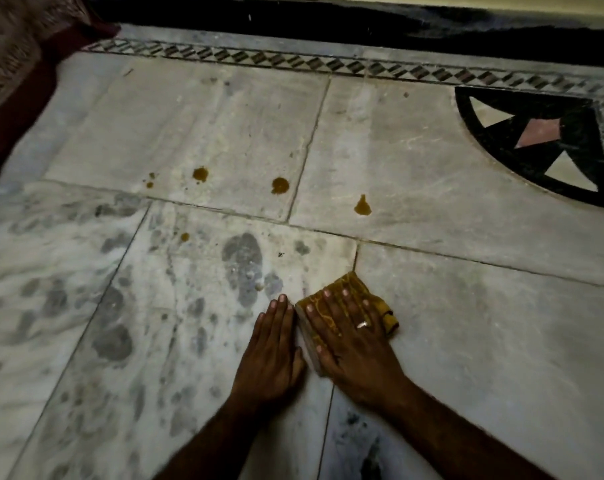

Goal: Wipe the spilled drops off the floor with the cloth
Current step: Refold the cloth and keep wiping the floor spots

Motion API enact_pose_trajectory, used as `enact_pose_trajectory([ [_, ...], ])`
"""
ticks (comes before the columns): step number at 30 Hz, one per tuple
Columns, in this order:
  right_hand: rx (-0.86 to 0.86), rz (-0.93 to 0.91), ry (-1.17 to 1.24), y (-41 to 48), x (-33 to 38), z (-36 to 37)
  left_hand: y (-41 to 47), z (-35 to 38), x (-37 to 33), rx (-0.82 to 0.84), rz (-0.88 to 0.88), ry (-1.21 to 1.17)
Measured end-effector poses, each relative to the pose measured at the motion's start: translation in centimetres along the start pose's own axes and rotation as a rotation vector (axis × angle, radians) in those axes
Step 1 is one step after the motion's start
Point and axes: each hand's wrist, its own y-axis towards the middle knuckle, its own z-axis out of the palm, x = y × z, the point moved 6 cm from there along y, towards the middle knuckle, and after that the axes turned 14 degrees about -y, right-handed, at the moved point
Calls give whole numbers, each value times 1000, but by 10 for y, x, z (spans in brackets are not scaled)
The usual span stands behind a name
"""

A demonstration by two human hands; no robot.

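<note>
A folded yellow patterned cloth (352, 284) lies on the pale marble floor (466, 323). My right hand (349, 337) rests flat on top of it, fingers spread, a ring on one finger. My left hand (272, 348) lies flat on the floor, its edge against the cloth's left side. Several brown drops sit farther away: one (362, 206) to the right, one (280, 185) in the middle, one (200, 174) to the left, with small specks (150, 180) beside it and a little drop (185, 236) nearer to me.
A dark red patterned fabric (20, 64) hangs at the far left. A black inlaid fan motif (549, 143) fills the right corner. A chequered border strip (293, 60) and a black skirting (293, 26) run along the far wall.
</note>
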Motion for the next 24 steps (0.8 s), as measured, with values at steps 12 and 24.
enact_pose_trajectory([
  [12, 11, 127, -73, 56, -47, 7, -7, -9, 49, 11, -194, 104],
  [24, -37, -43, -46, 41, 18, 11, 1, -37, 97, -35, -274, 121],
])
